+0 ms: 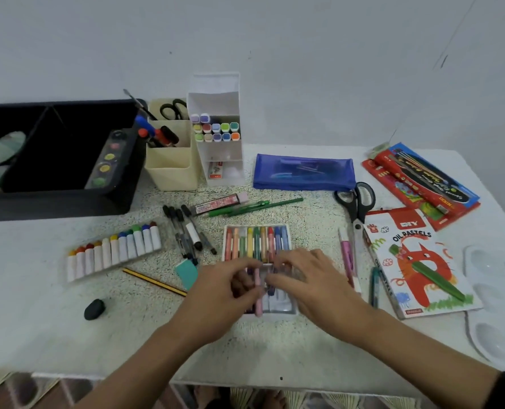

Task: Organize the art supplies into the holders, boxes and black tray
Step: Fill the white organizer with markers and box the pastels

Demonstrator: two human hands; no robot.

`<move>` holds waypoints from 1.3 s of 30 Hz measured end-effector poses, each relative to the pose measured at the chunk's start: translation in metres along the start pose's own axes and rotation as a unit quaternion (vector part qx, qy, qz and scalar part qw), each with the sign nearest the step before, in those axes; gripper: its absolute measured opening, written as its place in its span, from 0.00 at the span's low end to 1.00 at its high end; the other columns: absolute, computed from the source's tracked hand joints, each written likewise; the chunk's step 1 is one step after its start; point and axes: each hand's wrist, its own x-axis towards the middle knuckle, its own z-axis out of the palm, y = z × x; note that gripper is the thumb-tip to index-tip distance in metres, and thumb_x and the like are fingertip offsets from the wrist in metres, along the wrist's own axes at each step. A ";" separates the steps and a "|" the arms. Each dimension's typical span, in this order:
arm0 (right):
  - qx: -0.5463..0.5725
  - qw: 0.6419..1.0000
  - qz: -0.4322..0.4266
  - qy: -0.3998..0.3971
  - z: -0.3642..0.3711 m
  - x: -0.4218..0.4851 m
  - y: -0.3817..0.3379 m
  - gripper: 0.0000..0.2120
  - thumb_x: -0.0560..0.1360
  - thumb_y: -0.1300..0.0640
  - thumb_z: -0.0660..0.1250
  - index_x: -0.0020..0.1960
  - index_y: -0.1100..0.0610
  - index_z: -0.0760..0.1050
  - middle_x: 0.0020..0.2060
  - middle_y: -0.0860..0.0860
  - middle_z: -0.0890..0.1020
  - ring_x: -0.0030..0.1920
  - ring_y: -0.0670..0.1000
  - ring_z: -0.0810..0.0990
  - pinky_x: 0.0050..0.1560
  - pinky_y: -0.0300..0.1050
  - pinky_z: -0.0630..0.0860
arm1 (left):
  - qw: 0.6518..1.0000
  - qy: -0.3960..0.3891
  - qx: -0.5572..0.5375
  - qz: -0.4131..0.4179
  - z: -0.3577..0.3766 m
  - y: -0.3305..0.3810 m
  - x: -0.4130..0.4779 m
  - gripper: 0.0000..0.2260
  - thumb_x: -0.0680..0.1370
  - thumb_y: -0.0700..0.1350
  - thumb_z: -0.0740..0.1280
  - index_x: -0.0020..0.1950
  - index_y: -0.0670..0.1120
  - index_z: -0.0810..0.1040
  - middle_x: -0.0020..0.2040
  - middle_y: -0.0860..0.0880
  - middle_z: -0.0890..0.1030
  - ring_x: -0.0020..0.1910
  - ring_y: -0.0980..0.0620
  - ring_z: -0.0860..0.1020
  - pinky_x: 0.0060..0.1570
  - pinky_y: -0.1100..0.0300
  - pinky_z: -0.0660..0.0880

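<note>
A white pastel tray (286, 231) holding several coloured oil pastels lies at the table's middle. Both hands are over its near half. My left hand (216, 296) pinches a pink pastel (258, 302) that lies along the tray. My right hand (313, 281) has its fingertips on the pastels beside it; whether it grips one is hidden. The oil pastels box (416, 261) lies to the right. The black tray (53, 199) sits at the far left, with the cream holder (171, 169) and white marker holder (219, 160) beside it.
Paint tubes (112, 249), black pens (186, 231), a teal eraser (186, 273), a pencil (154, 281) and a black eraser (94, 309) lie left. Green pens (254, 206), a blue pouch (303, 172), scissors (356, 208), red brush packs (419, 184) and a white palette (499, 302) lie behind and right.
</note>
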 end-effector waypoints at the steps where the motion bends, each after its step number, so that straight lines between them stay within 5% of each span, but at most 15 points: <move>1: 0.003 1.000 0.004 0.000 0.005 -0.004 0.000 0.34 0.65 0.69 0.78 0.63 0.45 0.72 0.64 0.52 0.75 0.57 0.54 0.76 0.50 0.48 0.73 | 1.000 0.000 0.015 0.009 0.003 0.000 0.002 0.17 0.76 0.46 0.75 0.64 0.54 0.81 0.37 0.55 0.81 0.37 0.58 0.80 0.39 0.67 0.76; 6: 0.054 0.996 0.008 0.067 0.011 -0.016 -0.001 0.26 0.65 0.70 0.79 0.59 0.51 0.81 0.60 0.53 0.80 0.59 0.52 0.75 0.55 0.45 0.66 | 0.998 0.031 0.043 0.046 0.010 -0.003 0.003 0.20 0.74 0.49 0.76 0.65 0.56 0.80 0.35 0.58 0.79 0.38 0.59 0.79 0.38 0.69 0.74; 10: 0.075 0.992 -0.003 0.096 0.015 -0.025 -0.001 0.14 0.76 0.64 0.68 0.59 0.53 0.83 0.63 0.53 0.80 0.66 0.53 0.75 0.63 0.52 0.73 | 0.987 0.065 0.097 0.113 0.014 -0.009 0.000 0.13 0.75 0.54 0.72 0.58 0.53 0.85 0.40 0.64 0.77 0.39 0.61 0.77 0.40 0.70 0.73; 15: 0.101 0.993 0.015 0.068 0.023 -0.032 -0.003 0.17 0.76 0.66 0.71 0.63 0.55 0.81 0.70 0.53 0.76 0.73 0.53 0.71 0.67 0.57 0.72 | 0.980 0.053 0.129 0.145 0.019 -0.010 -0.001 0.14 0.78 0.52 0.69 0.61 0.49 0.84 0.44 0.59 0.77 0.41 0.64 0.75 0.43 0.73 0.71; 23: 0.128 0.990 0.050 0.042 0.020 -0.026 -0.007 0.18 0.82 0.61 0.63 0.71 0.57 0.73 0.74 0.52 0.69 0.75 0.49 0.67 0.73 0.48 0.68 | 0.972 -0.067 0.177 0.140 0.005 -0.013 -0.006 0.28 0.79 0.61 0.65 0.76 0.53 0.70 0.56 0.61 0.67 0.53 0.62 0.71 0.52 0.71 0.69; 33: 0.137 0.986 0.060 0.069 0.022 -0.025 -0.012 0.12 0.81 0.59 0.66 0.62 0.58 0.82 0.67 0.51 0.79 0.75 0.50 0.68 0.72 0.50 0.70 | 0.978 -0.038 0.168 0.117 0.013 -0.011 -0.004 0.22 0.77 0.53 0.73 0.69 0.49 0.79 0.52 0.58 0.68 0.52 0.65 0.70 0.51 0.76 0.66; 36: 0.069 0.994 0.078 0.027 0.014 -0.026 -0.018 0.14 0.82 0.51 0.62 0.60 0.55 0.83 0.66 0.51 0.77 0.74 0.53 0.67 0.68 0.55 0.70 | 0.973 -0.068 0.194 0.106 0.012 -0.008 0.001 0.20 0.77 0.53 0.71 0.67 0.48 0.80 0.53 0.56 0.66 0.50 0.62 0.70 0.54 0.69 0.70; 39: 0.065 0.994 0.088 -0.030 0.004 -0.024 -0.017 0.19 0.83 0.46 0.56 0.60 0.52 0.82 0.67 0.48 0.74 0.74 0.50 0.63 0.70 0.54 0.64 | 0.972 -0.090 0.203 0.077 0.007 -0.002 0.008 0.19 0.77 0.54 0.72 0.66 0.49 0.81 0.53 0.56 0.68 0.45 0.61 0.70 0.46 0.72 0.63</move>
